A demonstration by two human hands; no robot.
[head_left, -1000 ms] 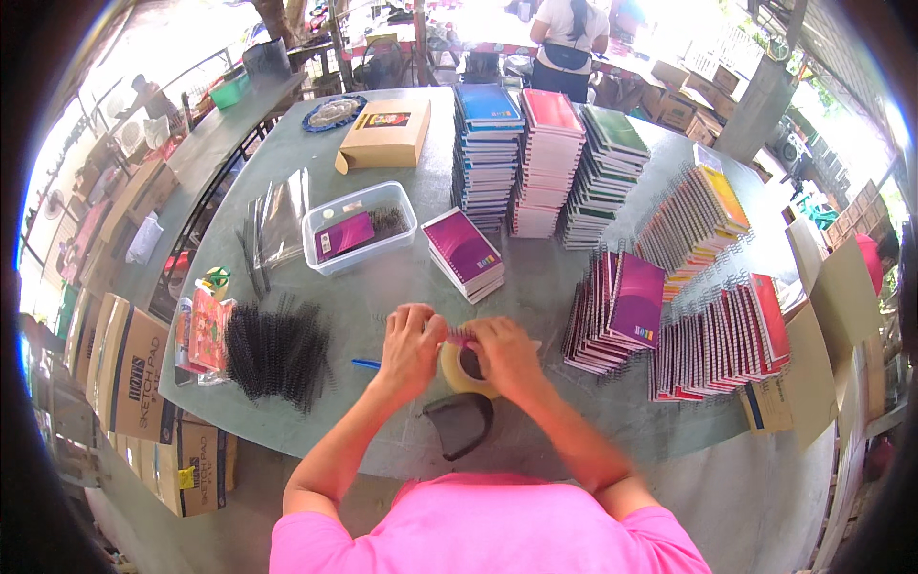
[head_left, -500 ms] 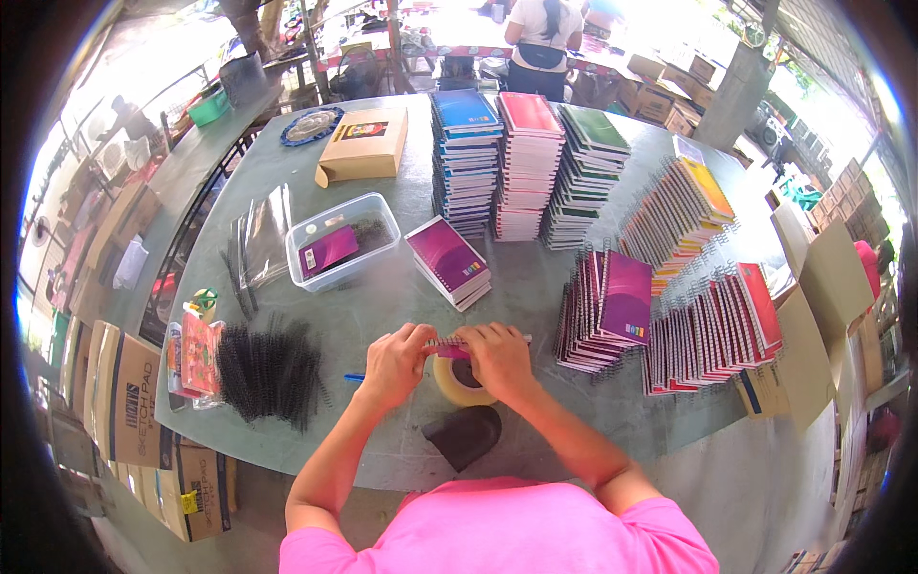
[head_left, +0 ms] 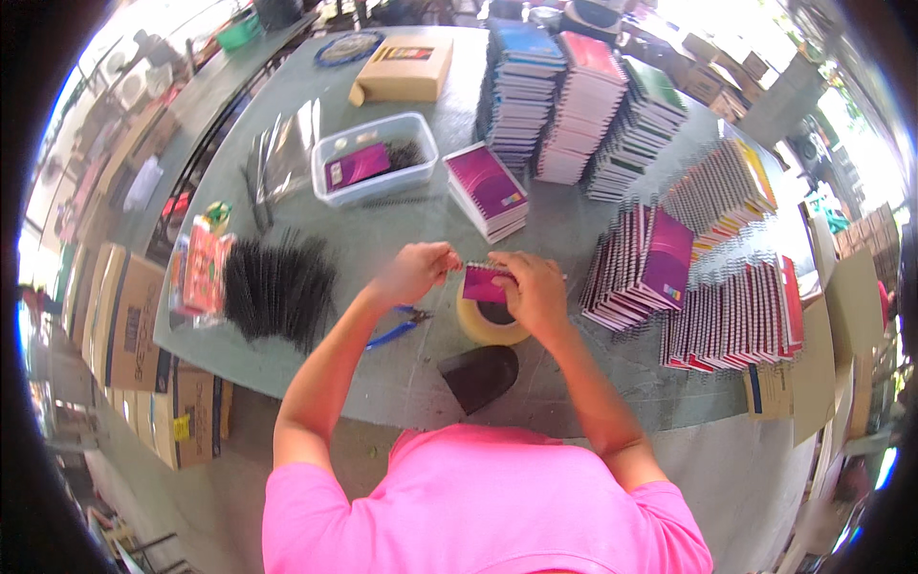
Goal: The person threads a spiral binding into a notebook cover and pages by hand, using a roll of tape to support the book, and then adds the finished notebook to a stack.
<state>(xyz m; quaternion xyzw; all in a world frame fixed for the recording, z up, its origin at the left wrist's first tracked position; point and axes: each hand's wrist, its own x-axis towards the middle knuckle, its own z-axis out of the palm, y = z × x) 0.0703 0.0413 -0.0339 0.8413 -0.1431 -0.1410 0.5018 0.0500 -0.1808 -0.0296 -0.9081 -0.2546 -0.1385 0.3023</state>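
My right hand (head_left: pixel 535 292) grips a small purple notebook (head_left: pixel 481 284) by its right side, over a roll of tape (head_left: pixel 478 327). Along the notebook's upper edge runs a dark spiral binding. Just off its left end, my left hand (head_left: pixel 421 273) is closed in a pinch; whatever sits between those fingertips is too small to make out. Below the left hand lies a pair of pliers (head_left: pixel 394 331) with blue handles. A dark, rounded pad-like piece (head_left: pixel 481 377) rests on the table nearer to me.
Black spiral coils (head_left: pixel 277 290) lie heaped at the left. Beyond my hands stand a clear plastic tub (head_left: pixel 330 194) and a stack of purple notebooks (head_left: pixel 488 196). Tall stacks of blue notebooks (head_left: pixel 521 86) and others fill the far side; maroon-edged bound notebooks (head_left: pixel 732 320) crowd the right.
My left hand has drawn away from the notebook's left end, while the right still holds it. The pliers now show more fully. The whole view has shifted.
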